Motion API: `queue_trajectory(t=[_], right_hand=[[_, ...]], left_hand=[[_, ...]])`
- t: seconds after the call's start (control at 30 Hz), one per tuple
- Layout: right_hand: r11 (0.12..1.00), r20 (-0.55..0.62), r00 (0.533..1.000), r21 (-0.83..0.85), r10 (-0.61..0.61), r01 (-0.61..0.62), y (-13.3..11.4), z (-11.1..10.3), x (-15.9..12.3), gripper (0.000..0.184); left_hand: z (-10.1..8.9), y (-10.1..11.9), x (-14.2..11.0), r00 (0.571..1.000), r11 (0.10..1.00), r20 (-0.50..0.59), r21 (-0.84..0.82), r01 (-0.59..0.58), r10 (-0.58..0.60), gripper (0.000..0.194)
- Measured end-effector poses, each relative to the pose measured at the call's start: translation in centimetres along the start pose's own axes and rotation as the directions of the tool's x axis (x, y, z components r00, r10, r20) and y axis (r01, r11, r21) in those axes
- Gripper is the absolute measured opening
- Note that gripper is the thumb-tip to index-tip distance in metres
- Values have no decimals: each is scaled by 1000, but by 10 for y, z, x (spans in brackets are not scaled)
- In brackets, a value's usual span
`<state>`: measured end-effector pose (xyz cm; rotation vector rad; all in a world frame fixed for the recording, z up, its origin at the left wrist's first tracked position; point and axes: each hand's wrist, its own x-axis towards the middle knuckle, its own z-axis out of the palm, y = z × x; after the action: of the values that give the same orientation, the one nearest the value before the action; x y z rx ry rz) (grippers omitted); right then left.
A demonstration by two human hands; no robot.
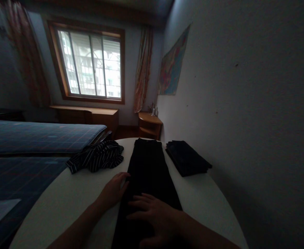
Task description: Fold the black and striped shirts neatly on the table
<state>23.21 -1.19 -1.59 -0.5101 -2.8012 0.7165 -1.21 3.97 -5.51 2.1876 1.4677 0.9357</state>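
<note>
A pair of black trousers (150, 162), folded lengthwise, lies down the middle of the round white table (206, 204), waistband at the far end. At their left edge, my left hand (115, 189) has its fingers and thumb closed on the cloth. My right hand (157, 216) rests palm down across the nearer part of the trousers, fingers spread. The trousers' near end runs out of the picture. To the left sits a crumpled black-and-white striped garment (98, 157). On the right lies a stack of folded dark clothes (188, 157).
Beside the table at left is a bed with a blue plaid cover (37, 138). Close on the right stands a white wall (258, 121). A wooden corner shelf (150, 118) and a low wooden desk (89, 110) stand beyond, near the window (89, 64).
</note>
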Motion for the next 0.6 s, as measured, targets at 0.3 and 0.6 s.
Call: queue_trajectory(t=[0.3,0.6], right_hand=[[1000,-12,1000,4,1,-1,-1,8,3,49],[881,-407,845,-166,347,-442,88,-31,3,49]], left_hand=[[1,0,1,997,991,10,114,-74,73,17],[16,83,-33,714,797,433,-15,-604,550,26]])
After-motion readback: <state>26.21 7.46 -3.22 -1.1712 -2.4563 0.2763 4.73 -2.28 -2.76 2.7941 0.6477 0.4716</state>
